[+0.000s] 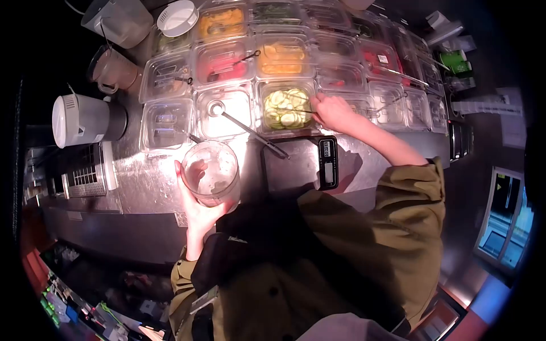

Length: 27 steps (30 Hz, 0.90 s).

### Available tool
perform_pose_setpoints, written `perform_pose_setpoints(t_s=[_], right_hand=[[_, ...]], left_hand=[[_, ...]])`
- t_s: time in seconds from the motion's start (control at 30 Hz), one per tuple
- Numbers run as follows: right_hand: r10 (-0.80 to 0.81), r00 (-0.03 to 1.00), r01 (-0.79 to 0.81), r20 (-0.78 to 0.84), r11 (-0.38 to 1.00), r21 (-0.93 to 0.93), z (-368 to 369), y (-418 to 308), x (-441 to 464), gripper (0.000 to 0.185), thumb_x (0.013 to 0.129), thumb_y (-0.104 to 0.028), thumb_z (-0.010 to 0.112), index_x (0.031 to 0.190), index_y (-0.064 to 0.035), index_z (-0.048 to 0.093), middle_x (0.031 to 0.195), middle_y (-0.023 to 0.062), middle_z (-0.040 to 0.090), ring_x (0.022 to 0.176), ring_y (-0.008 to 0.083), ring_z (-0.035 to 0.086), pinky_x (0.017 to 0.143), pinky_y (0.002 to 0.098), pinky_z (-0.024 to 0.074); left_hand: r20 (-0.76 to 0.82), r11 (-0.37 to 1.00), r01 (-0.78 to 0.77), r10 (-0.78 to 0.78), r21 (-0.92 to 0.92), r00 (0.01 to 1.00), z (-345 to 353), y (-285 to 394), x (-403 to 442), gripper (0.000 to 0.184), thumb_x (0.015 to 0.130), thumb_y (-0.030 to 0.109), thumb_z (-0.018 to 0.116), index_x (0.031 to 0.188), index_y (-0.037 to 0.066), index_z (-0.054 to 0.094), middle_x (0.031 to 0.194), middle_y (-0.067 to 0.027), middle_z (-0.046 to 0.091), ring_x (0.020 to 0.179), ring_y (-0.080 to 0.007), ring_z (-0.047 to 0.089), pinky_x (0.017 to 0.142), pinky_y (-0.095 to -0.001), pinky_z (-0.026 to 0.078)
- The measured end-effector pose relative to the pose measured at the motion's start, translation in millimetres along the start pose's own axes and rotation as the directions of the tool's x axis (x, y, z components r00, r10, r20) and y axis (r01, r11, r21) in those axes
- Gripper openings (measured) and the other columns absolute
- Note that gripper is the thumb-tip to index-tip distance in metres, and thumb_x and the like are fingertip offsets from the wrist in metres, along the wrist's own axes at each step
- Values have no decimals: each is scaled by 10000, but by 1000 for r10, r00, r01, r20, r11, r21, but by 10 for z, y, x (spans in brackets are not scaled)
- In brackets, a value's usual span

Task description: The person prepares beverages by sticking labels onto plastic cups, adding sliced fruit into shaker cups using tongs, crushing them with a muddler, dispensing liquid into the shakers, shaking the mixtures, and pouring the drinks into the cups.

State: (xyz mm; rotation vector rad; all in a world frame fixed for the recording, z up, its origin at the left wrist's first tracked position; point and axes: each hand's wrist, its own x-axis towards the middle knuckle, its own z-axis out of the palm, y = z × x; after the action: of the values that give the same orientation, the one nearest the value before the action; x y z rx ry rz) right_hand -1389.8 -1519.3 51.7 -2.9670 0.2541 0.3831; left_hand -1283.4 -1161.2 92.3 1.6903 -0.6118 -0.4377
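Note:
My left hand [200, 215] is wrapped round a clear round container [211, 170] near the counter's front edge; a little pale stuff shows inside it. My right hand [333, 112] is closed on the end of thin metal tongs [301, 111], which reach over sliced cucumber [288, 108] in a clear square bin. Just left of that bin, a ladle [244, 125] rests with its round end in a bin of white contents [233, 101]. A black scale [328, 162] with a metal plate lies in front of the cucumber bin.
Rows of clear bins hold orange pieces [281, 58], red pieces [229, 63] and other food behind my hands. At the left stand a white tub [82, 120], a clear jug [115, 71] and a large translucent bucket [119, 23]. Green containers [455, 61] are at the right.

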Motion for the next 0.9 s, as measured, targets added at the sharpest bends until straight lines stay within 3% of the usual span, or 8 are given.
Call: perform_pose_setpoints(t_s=[0.07, 0.2, 0.43, 0.53, 0.63, 0.73, 0.77, 0.9], right_hand=[[-73, 982, 79, 176, 996, -28, -177, -126, -52, 269, 779, -240, 575, 882, 0, 510, 850, 193, 608, 714, 340, 618, 614, 428, 494], [-76, 964, 87, 256, 996, -30, -106, -364, 50, 244, 792, -240, 544, 882, -14, 554, 747, 182, 631, 682, 334, 627, 616, 412, 499], [-170, 978, 174, 122, 985, -17, -245, -365, 196, 192, 746, -181, 535, 644, -48, 630, 679, 171, 622, 655, 318, 628, 608, 421, 498], [-200, 969, 210, 144, 976, -53, -161, -354, 210, 195, 762, -185, 537, 673, -38, 628, 654, 180, 609, 637, 324, 619, 601, 428, 492], [78, 988, -79, 135, 997, 3, -252, -167, 104, 181, 732, -168, 549, 718, -23, 657, 668, 176, 609, 677, 311, 623, 616, 430, 482], [112, 987, -145, 115, 931, 336, -393, 152, -176, 212, 761, -191, 555, 784, 0, 645, 674, 210, 582, 667, 324, 609, 625, 446, 449], [44, 998, -55, 35, 918, 392, -276, 262, -268, 235, 789, -223, 554, 843, -10, 639, 694, 220, 572, 641, 315, 599, 621, 418, 437], [165, 985, -161, 58, 723, 672, -366, 324, -569, 250, 818, -229, 554, 887, -4, 642, 686, 184, 591, 631, 263, 600, 612, 338, 439]], left_hand=[[-23, 1000, 22, -21, 10, 1000, 58, 19, -19, 1244, 494, 283, 817, 1412, 29, 17, 1252, -172, 382, 1140, -278, 428, 973, -402, 343], [-31, 994, 71, -69, 82, 997, 101, 49, -93, 1258, 496, 304, 832, 1405, 5, 15, 1283, -172, 354, 1172, -275, 402, 991, -390, 326], [43, 989, 87, -93, 121, 995, 114, 17, -55, 1248, 493, 270, 837, 1400, -8, 26, 1321, -192, 323, 1211, -294, 370, 1013, -398, 308], [71, 970, 101, -119, 219, 990, 184, 86, 50, 1228, 482, 195, 837, 1398, -13, 47, 1331, -206, 322, 1222, -291, 365, 1017, -389, 308], [126, 957, 38, -77, 288, 989, 226, 72, 148, 1177, 492, 151, 833, 1391, -21, 93, 1337, -213, 329, 1232, -287, 365, 1021, -377, 305], [205, 923, -55, -27, 381, 978, 316, 179, 278, 1148, 499, 153, 839, 1384, -25, 129, 1359, -216, 316, 1251, -304, 352, 1024, -377, 307], [228, 913, -62, -35, 402, 973, 351, 191, 315, 1132, 503, 153, 841, 1380, -25, 148, 1380, -218, 296, 1264, -313, 340, 1025, -375, 312], [294, 932, -49, -62, 358, 954, 466, 166, 450, 1124, 509, 143, 837, 1380, -23, 148, 1385, -213, 295, 1260, -309, 351, 1024, -372, 317]])
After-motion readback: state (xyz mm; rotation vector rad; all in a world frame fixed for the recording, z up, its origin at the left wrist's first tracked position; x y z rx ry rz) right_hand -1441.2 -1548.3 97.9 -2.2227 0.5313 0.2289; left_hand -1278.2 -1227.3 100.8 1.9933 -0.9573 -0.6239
